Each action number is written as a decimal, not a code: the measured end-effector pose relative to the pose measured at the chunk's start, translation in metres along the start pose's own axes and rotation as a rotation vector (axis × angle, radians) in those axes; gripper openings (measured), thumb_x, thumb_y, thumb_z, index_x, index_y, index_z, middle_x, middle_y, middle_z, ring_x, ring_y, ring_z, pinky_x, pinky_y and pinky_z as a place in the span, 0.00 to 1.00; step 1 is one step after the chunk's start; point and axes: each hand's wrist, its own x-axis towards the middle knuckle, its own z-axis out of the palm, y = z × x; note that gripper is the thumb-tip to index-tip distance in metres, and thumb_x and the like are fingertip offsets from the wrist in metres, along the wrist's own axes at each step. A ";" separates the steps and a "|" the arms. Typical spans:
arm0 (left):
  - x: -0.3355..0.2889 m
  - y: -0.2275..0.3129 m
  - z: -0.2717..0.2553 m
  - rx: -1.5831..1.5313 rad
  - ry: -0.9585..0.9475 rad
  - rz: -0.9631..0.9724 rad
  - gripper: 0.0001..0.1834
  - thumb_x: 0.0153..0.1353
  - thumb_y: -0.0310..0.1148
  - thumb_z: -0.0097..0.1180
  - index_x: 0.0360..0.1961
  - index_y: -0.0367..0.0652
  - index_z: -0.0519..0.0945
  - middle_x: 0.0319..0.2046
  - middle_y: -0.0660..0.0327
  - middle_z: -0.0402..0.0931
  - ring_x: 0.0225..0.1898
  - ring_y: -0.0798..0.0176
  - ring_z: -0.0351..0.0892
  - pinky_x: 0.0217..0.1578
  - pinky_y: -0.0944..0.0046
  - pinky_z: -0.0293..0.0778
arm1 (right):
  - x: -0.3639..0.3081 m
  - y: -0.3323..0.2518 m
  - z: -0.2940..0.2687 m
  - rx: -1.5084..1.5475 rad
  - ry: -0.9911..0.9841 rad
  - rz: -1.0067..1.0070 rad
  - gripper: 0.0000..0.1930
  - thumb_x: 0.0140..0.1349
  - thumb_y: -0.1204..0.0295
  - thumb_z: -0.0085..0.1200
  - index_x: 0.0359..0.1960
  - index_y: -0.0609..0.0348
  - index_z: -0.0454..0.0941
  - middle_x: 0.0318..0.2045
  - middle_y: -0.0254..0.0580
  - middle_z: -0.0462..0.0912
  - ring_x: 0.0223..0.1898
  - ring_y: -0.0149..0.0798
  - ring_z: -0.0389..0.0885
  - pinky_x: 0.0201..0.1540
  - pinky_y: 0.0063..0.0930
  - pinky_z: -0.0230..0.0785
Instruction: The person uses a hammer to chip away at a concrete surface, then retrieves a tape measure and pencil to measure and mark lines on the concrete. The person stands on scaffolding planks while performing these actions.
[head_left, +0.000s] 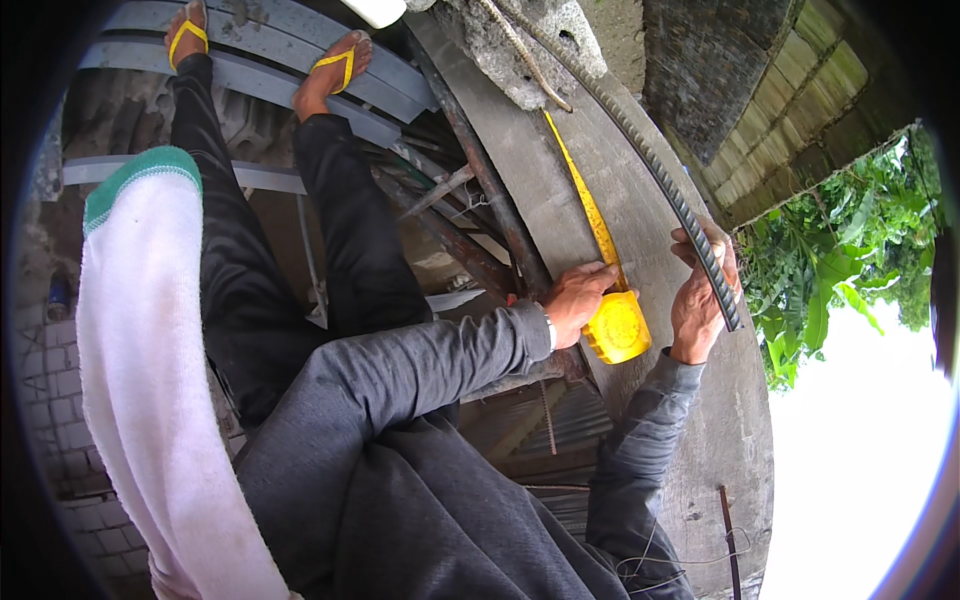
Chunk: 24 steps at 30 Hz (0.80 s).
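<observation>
Here, gripping a yellow tape measure (618, 330) from its left with left hand (577, 306) and, to its right, ribbed rebar (646, 146) with right hand (698, 305).

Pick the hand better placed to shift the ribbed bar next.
Probably the right hand: it holds the ribbed bar near its lower end, while the left hand is occupied with the yellow tape measure, whose blade is out.
</observation>
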 end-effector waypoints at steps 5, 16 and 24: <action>0.000 0.000 0.001 -0.050 -0.004 -0.007 0.13 0.78 0.39 0.51 0.48 0.39 0.78 0.42 0.60 0.82 0.45 0.65 0.87 0.46 0.64 0.84 | -0.004 0.012 -0.002 0.072 -0.050 -0.015 0.22 0.75 0.54 0.55 0.47 0.63 0.86 0.36 0.42 0.87 0.40 0.36 0.86 0.45 0.33 0.78; 0.001 0.002 0.000 -0.007 -0.003 -0.006 0.13 0.78 0.39 0.50 0.49 0.38 0.78 0.43 0.59 0.82 0.46 0.63 0.87 0.48 0.62 0.84 | -0.017 0.011 0.004 -0.147 -0.021 0.089 0.14 0.73 0.65 0.55 0.43 0.63 0.86 0.38 0.47 0.88 0.40 0.41 0.88 0.45 0.33 0.78; 0.007 -0.003 -0.009 0.043 0.012 0.013 0.13 0.78 0.39 0.49 0.48 0.39 0.78 0.42 0.59 0.82 0.43 0.64 0.86 0.47 0.61 0.83 | -0.030 0.013 -0.004 -0.212 -0.199 0.040 0.13 0.73 0.67 0.55 0.45 0.67 0.84 0.36 0.45 0.86 0.39 0.35 0.84 0.47 0.31 0.77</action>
